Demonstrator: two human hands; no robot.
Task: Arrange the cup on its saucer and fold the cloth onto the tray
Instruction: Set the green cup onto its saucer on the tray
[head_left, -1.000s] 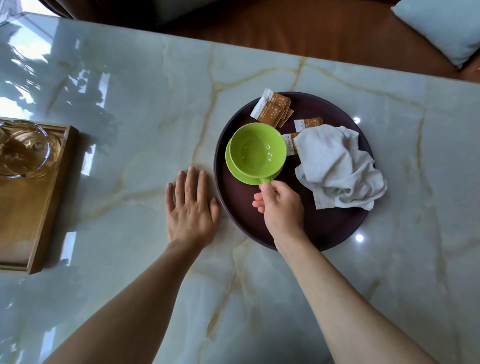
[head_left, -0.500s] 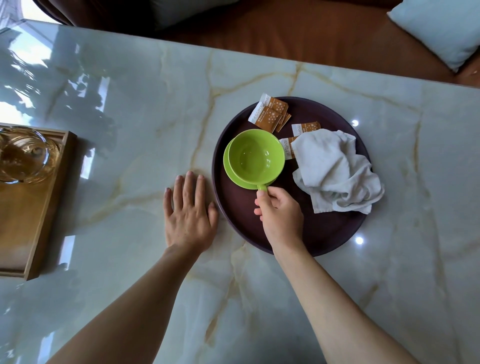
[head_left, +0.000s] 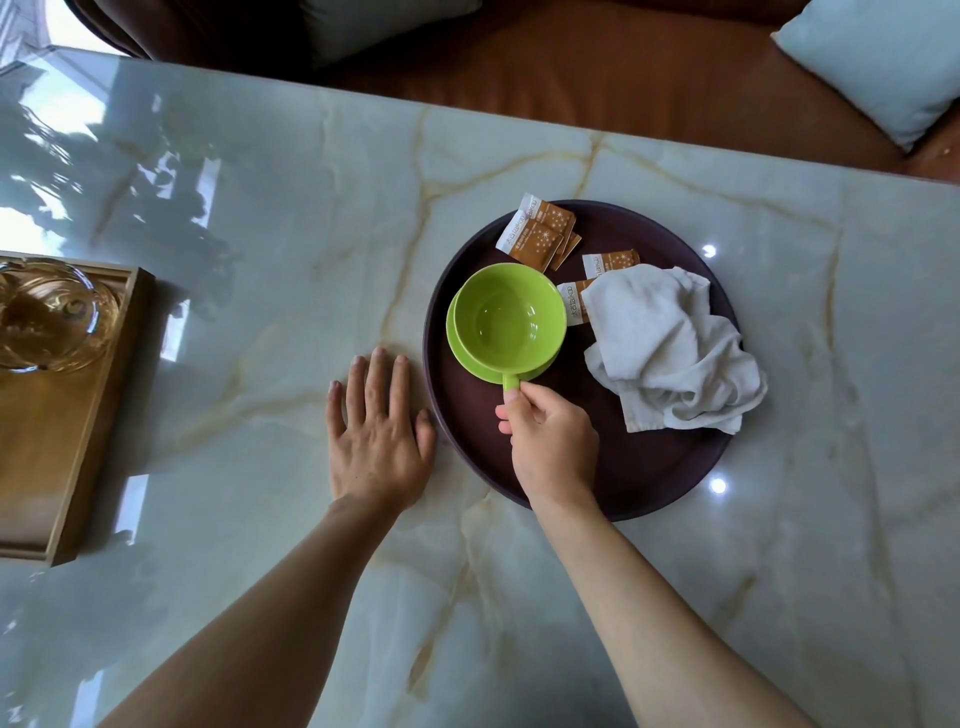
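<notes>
A lime green cup (head_left: 506, 318) stands on a matching green saucer (head_left: 480, 364) at the left of a round dark purple tray (head_left: 649, 467). My right hand (head_left: 550, 441) pinches the cup's small handle at the near side. A crumpled white cloth (head_left: 670, 348) lies on the right half of the tray, its edge reaching past the rim. My left hand (head_left: 376, 431) rests flat on the marble table just left of the tray, fingers straight.
Several brown and white sachets (head_left: 540, 234) lie at the back of the tray, one partly under the cloth. A wooden tray (head_left: 98, 395) with a glass vessel (head_left: 47, 317) sits at the far left. A brown sofa and pale cushion (head_left: 872, 57) lie beyond the table.
The cup and saucer keep their place on the tray and my right hand stays on the handle. Only the view has shifted slightly. My left hand has not moved.
</notes>
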